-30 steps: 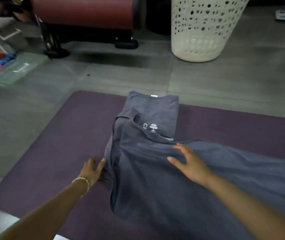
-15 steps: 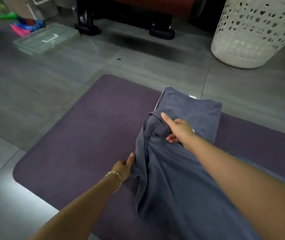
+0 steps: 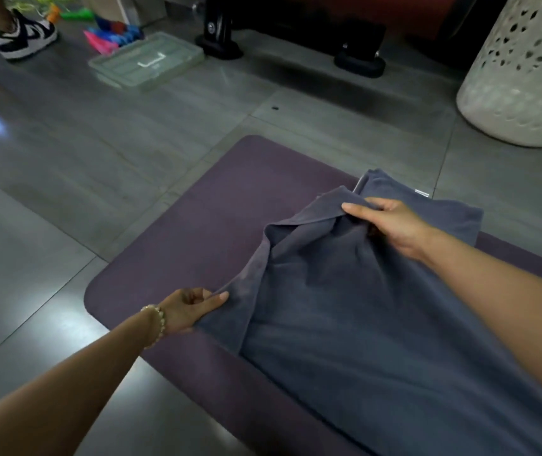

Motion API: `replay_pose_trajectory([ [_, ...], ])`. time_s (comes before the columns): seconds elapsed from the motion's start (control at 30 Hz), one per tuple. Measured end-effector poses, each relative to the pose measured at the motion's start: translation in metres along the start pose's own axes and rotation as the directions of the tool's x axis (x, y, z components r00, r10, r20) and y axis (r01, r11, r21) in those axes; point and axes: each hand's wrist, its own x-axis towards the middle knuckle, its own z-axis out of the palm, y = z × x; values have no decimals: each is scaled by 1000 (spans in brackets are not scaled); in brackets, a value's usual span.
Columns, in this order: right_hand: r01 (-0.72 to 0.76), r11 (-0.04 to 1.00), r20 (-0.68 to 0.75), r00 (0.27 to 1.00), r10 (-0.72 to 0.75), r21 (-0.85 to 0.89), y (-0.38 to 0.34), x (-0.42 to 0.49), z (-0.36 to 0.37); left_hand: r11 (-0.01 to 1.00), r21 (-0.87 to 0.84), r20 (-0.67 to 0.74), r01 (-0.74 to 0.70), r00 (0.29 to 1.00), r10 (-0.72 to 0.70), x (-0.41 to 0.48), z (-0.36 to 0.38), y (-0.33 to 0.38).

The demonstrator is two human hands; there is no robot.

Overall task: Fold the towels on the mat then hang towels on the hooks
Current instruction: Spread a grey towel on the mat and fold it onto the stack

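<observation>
Now pinching the near corner of the towel [image 3: 361, 307] with the left hand [image 3: 194, 307], thumb and fingers closed on the cloth, low on the mat [image 3: 181, 232]. Was lying flat and loose beside that edge a second ago; really holding it now.

Moving right: spread long over the mat, with the left edge pulled up into a little ridge between the two hands.

Further right, gripping the far corner with the right hand [image 3: 391, 225], fingers curled round the cloth and raised a bit. Was pressed flat on the middle of the towel a second ago, then reached up to that corner, and has it now. Under that hand, resting partly on a folded towel [image 3: 454, 218] at the far end of the mat.

Far right, on the floor, a white basket [image 3: 519, 87].

Means, most likely: smoothing done, both end corners caught, ready to lift this end and bring it over for a fold. No fold made in this towel yet, and no hooks to be seen.
</observation>
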Motion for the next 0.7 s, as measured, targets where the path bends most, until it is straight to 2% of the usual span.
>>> replay_pose_trajectory([
  [0.07,33,999,-7,999,-33,-22,3,10,6,999,47,42,28,999,-30,-6,-12,-12],
  [0.13,55,991,-48,997,-61,-120,11,20,12,965,250,68,73,993,-93,-8,-22,-27],
  [0.2,54,966,-120,989,-87,-252,22,21,24,859,508,116,71,982,-149,-8,-26,-41],
  [0.23,56,956,-158,982,-105,-287,30,21,32,814,577,128,69,976,-174,-6,-27,-47],
  [0.27,55,955,-183,977,-112,-292,39,22,39,797,599,127,77,974,-189,-5,-26,-50],
  [0.33,-12,969,-158,987,-28,-248,57,24,50,832,549,79,80,986,-147,0,-21,-50],
  [0.4,-150,969,-52,988,142,-197,73,21,62,913,403,-55,64,997,-46,9,-13,-45],
  [0.47,-249,964,4,968,251,-94,84,18,76,962,273,-197,27,980,29,19,-1,-35],
  [0.5,-277,960,13,961,278,-47,90,18,82,961,277,-246,-7,966,78,23,7,-30],
  [0.6,-325,946,13,946,325,-11,101,23,94,898,425,-353,-116,892,282,32,32,-21],
  [0.7,-303,953,-16,953,303,30,110,30,93,842,534,-322,-79,902,289,37,59,-22],
])
